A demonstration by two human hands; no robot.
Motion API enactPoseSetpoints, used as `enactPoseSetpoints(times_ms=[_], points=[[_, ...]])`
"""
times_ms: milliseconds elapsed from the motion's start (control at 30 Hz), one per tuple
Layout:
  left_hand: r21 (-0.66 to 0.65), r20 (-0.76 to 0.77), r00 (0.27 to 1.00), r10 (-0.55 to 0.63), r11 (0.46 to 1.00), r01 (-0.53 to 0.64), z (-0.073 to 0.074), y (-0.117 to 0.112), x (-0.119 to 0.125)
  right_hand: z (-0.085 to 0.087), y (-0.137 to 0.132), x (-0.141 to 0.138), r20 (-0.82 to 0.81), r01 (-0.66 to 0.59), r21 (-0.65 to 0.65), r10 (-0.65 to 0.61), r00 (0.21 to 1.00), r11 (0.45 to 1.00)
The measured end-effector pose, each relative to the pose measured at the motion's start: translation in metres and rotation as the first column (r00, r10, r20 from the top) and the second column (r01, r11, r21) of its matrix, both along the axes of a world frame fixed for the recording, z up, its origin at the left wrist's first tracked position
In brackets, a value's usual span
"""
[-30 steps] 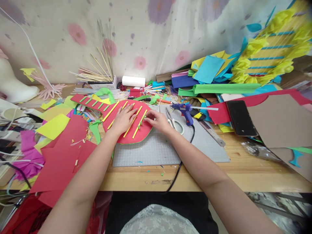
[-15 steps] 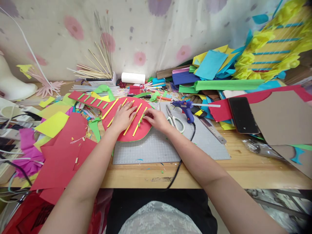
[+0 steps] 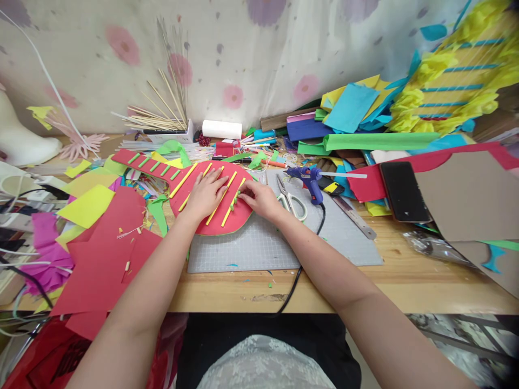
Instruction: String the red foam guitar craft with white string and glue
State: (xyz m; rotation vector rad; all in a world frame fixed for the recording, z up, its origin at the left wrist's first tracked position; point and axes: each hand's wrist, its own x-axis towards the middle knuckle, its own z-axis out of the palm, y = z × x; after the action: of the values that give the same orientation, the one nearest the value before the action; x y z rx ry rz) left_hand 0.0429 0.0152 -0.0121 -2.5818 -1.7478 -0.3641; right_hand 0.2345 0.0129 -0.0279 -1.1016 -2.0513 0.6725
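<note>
Craft workspace, glue gun [image 3: 310, 182], scissors [image 3: 287, 198]

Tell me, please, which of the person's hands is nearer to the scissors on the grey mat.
The right hand: it is close beside the scissors. The left hand is farther away, beyond the right hand, flat on the red piece.

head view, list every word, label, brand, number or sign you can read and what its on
No text is legible.
Red plastic bag: bold black print, too unclear to read.
Metal ruler: any markings too small to read.
Cutting mat: grid lines show; any numbers too small to read.
Red guitar-shaped cutout: no print visible.
</note>
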Motion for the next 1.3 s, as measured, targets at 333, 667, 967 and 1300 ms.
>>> enactPoseSetpoints(times_ms=[333, 667, 967, 1300], points=[[0.020, -0.034, 0.999, -0.010, 1.000, 0.011, 0.0017, -0.0012, 0.0025, -0.0041, -0.0002, 0.0017, -0.012, 0.012, -0.018, -0.012, 1.000, 1.000], [0.023, -0.049, 0.999, -0.010, 1.000, 0.011, 0.0018, -0.0016, 0.0029, -0.0049, 0.0001, 0.0019, -0.019, 0.014, -0.045, -0.015, 1.000, 0.999], [0.023, -0.043, 0.999, -0.013, 1.000, 0.014, 0.0025, -0.0016, 0.0035, -0.0051, 0.0003, 0.0022, 0.003, 0.026, -0.056, -0.025, 1.000, 0.998], [0.012, -0.019, 1.000, -0.006, 1.000, 0.006, 0.0000, 0.0003, 0.0002, -0.0013, -0.0017, 0.0038, -0.077, -0.017, -0.086, 0.011, 0.997, 0.996]])
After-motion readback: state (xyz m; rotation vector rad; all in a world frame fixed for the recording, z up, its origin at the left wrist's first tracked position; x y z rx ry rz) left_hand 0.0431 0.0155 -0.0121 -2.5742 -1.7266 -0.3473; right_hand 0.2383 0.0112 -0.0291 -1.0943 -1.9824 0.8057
